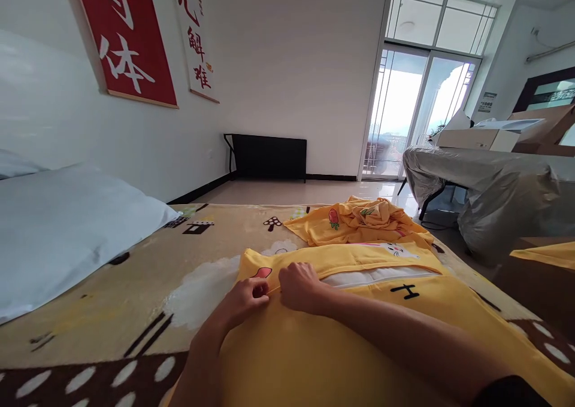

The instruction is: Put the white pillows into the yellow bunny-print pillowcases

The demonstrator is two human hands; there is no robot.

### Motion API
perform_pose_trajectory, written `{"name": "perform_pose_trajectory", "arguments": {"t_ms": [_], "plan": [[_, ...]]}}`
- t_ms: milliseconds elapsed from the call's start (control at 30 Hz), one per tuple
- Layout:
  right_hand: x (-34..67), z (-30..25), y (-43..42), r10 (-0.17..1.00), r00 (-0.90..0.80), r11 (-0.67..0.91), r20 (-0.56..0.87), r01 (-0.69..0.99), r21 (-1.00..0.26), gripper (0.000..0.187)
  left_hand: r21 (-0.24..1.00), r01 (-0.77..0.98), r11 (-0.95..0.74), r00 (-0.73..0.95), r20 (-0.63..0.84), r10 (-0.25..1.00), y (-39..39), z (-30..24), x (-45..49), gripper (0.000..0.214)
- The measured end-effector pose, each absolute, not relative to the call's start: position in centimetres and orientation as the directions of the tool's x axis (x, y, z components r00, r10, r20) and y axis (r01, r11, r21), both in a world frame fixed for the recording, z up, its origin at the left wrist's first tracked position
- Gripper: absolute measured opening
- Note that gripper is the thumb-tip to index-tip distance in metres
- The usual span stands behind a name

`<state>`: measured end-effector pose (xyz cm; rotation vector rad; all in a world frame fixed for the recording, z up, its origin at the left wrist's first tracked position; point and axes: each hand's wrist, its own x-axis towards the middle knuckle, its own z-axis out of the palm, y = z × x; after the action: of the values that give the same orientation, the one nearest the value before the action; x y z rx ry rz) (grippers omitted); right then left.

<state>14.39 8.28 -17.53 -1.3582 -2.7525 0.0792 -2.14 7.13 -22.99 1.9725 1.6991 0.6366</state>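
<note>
A yellow pillowcase (287,347) with a carrot print, a white animal print and a black letter H lies in front of me. Through a long slit near its far edge shows a white pillow (377,276). At the slit's left end, my left hand (246,299) pinches the seam with thumb and forefinger. Close beside it on the right, my right hand (302,284) is closed over the same seam, fingertips hidden. Whether it grips a zipper pull I cannot tell. Beyond the pillowcase lies a crumpled yellow cloth (372,215) with matching prints.
All this lies on a bed with a beige and brown patterned blanket (148,293). A white pillow (76,227) rests at the left. On the right stand a plastic-covered table (480,167) with boxes and a cardboard box (534,287) with yellow cloth on it.
</note>
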Motion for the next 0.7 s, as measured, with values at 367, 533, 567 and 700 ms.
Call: {"name": "perform_pose_trajectory", "arguments": {"t_ms": [367,533,567,700], "plan": [[16.3,-16.8,10.4,0.755,-0.656,0.642,-0.004,0.741,-0.197,0.024,0.616,0.737,-0.278,0.198,0.197,0.96,6.7,-21.8,-0.2,0.023],[16.0,-16.8,10.1,0.72,-0.694,0.686,0.016,0.709,-0.162,0.024,0.656,0.714,-0.245,0.16,0.187,0.969,7.4,-22.5,0.1,0.029],[16.0,-16.9,9.9,0.705,-0.709,0.704,0.021,0.697,-0.135,0.025,0.664,0.705,-0.249,0.146,0.208,0.967,7.5,-22.6,0.2,0.029],[15.9,-17.5,9.4,0.638,-0.767,0.769,0.066,0.639,-0.019,0.027,0.686,0.676,-0.269,0.106,0.271,0.957,8.0,-23.4,0.9,0.021]]}}
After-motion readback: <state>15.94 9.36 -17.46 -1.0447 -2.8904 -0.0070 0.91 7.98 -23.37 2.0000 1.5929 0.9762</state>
